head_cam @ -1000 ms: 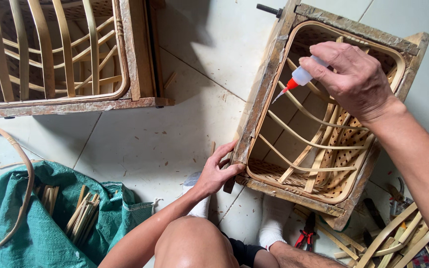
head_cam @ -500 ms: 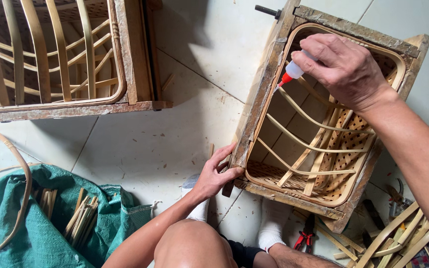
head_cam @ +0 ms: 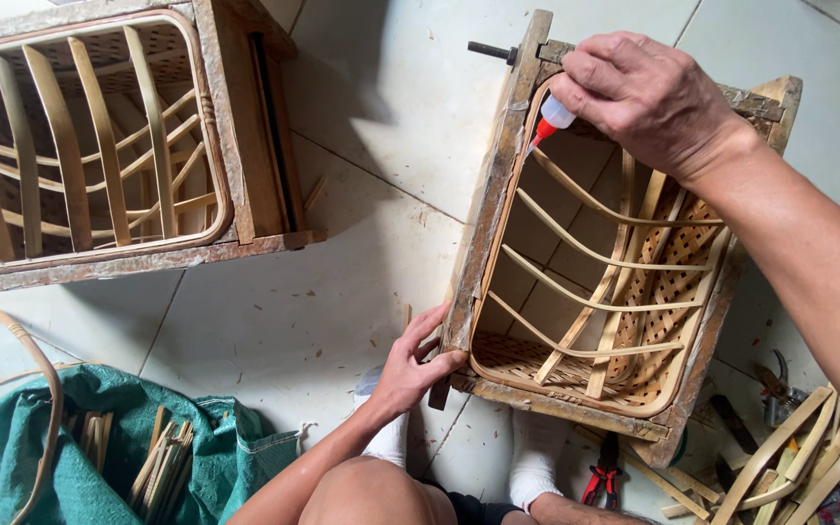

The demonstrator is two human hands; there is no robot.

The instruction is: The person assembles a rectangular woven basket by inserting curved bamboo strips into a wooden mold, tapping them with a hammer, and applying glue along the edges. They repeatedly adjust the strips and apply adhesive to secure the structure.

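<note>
Bamboo basket [head_cam: 595, 321] in its wooden frame [head_cam: 483, 209]: my left hand [head_cam: 410, 365] grips the seven o'clock corner, my right hand [head_cam: 648, 97] squeezes a glue bottle [head_cam: 551, 119] at twelve.

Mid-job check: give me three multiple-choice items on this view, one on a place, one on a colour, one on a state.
1. Where does the left hand rest?
A. on the near corner of the wooden frame
B. in the green bag
C. on the pliers

2. What colour is the tip of the glue bottle?
A. blue
B. red
C. black

3. How does the right hand stand?
A. flat on the floor
B. open and held away from everything
C. closed around the bottle, tip at the basket rim

Answers: 1 A, its fingers grip that corner. 2 B, the nozzle shows red under a white neck. 3 C, the fingers wrap the bottle at the top corner.
</note>
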